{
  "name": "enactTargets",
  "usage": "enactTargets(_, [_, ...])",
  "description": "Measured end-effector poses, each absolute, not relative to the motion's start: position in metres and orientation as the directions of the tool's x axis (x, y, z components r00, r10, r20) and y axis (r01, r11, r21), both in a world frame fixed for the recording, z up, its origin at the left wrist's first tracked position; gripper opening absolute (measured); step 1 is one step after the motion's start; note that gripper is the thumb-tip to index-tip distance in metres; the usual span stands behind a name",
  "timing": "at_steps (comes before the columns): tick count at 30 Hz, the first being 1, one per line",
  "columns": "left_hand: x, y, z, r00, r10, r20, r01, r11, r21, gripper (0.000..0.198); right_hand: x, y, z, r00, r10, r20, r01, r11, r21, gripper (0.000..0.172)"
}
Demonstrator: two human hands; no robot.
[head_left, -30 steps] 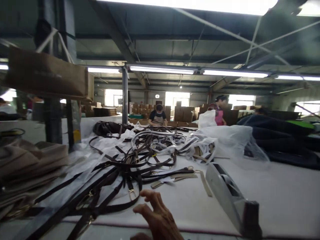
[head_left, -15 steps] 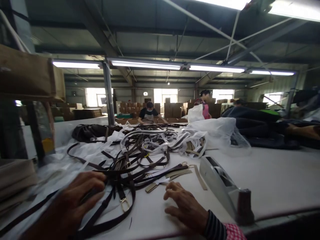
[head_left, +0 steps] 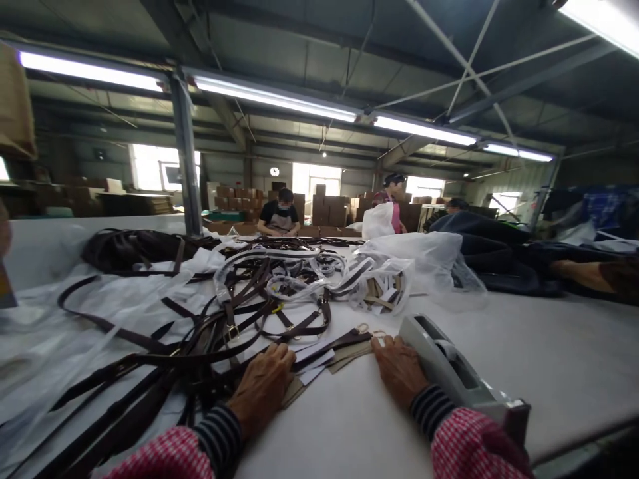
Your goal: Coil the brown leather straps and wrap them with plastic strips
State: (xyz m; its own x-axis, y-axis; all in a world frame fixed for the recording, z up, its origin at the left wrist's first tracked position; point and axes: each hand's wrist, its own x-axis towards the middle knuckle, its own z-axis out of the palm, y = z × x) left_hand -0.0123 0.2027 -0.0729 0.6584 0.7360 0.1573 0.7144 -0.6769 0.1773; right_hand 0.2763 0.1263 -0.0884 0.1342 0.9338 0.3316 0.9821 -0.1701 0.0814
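My left hand point(head_left: 264, 386) rests on the near ends of a small bundle of dark straps point(head_left: 332, 342), tan strips point(head_left: 349, 354) and white paper slips point(head_left: 314, 366). Its fingers lie together over the bundle, and what they grip underneath is hidden. At the bundle's far right end, by the gold-coloured clips point(head_left: 363, 327), my right hand point(head_left: 397, 366) has its fingertips on a tan strip, just left of the grey tape dispenser point(head_left: 449, 362). A tangle of dark brown straps point(head_left: 200, 359) with metal buckles spreads left of and behind my left hand.
Clear plastic wrap and wrapped straps point(head_left: 294, 286) lie behind the bundle. Dark cloth point(head_left: 499, 259) is piled at the right, with another person's arm point(head_left: 582, 273) there. People sit or stand beyond the white table point(head_left: 549, 339).
The view has shifted. My left hand has moved right from the loose straps onto the bundle's near end. My right hand has moved forward and right to its clip end.
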Motion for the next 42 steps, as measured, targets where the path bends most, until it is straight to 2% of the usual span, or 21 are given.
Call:
enactTargets(4, [-0.014, 0.203, -0.079, 0.624, 0.762, 0.174, 0.731, -0.648, 0.216, 0.019, 0.289, 0.127, -0.104, 0.070, 0.932, 0.354, 0.978, -0.135, 0.162, 0.052])
enactTargets(6, [-0.016, 0.203, -0.081, 0.621, 0.764, 0.175, 0.723, -0.644, 0.251, 0.014, 0.295, 0.130, -0.103, 0.050, 0.925, 0.377, 0.969, -0.136, 0.205, 0.052])
enactTargets(9, [-0.018, 0.204, -0.089, 0.624, 0.757, 0.191, 0.687, -0.649, 0.328, 0.008, 0.285, 0.145, -0.083, 0.013, 0.913, 0.408, 0.981, -0.090, 0.170, 0.038])
enactTargets(11, [-0.018, 0.207, -0.095, 0.618, 0.752, 0.227, 0.655, -0.653, 0.379, 0.015, 0.264, 0.168, -0.062, -0.039, 0.910, 0.413, 0.996, 0.001, 0.094, 0.027])
enactTargets(15, [-0.018, 0.210, -0.103, 0.623, 0.731, 0.279, 0.596, -0.675, 0.435, 0.024, 0.216, 0.245, -0.034, -0.122, 0.926, 0.357, 0.992, 0.101, 0.077, 0.015])
enactTargets(19, [-0.015, 0.211, -0.097, 0.667, 0.729, 0.153, 0.649, -0.670, 0.361, 0.022, 0.186, 0.324, -0.045, -0.135, 0.936, 0.326, 0.990, 0.120, 0.068, 0.021])
enactTargets(23, [-0.011, 0.213, -0.093, 0.665, 0.743, 0.069, 0.691, -0.648, 0.320, 0.019, 0.172, 0.363, -0.069, -0.139, 0.953, 0.271, 0.990, 0.131, 0.047, 0.029])
enactTargets(27, [-0.013, 0.214, -0.095, 0.666, 0.740, 0.097, 0.682, -0.656, 0.324, 0.016, 0.176, 0.364, -0.072, -0.118, 0.959, 0.256, 0.993, 0.118, 0.015, 0.027])
enactTargets(33, [-0.014, 0.205, -0.093, 0.638, 0.746, 0.193, 0.667, -0.660, 0.347, 0.019, 0.194, 0.334, -0.048, -0.163, 0.939, 0.304, 0.981, 0.186, -0.046, 0.030])
enactTargets(38, [-0.013, 0.206, -0.099, 0.643, 0.739, 0.201, 0.686, -0.673, 0.278, 0.018, 0.175, 0.336, -0.057, -0.157, 0.945, 0.288, 0.976, 0.193, -0.102, 0.039])
enactTargets(42, [-0.014, 0.218, -0.110, 0.669, 0.703, 0.240, 0.670, -0.711, 0.214, 0.024, 0.149, 0.361, -0.074, -0.075, 0.966, 0.248, 0.984, 0.112, -0.138, 0.036])
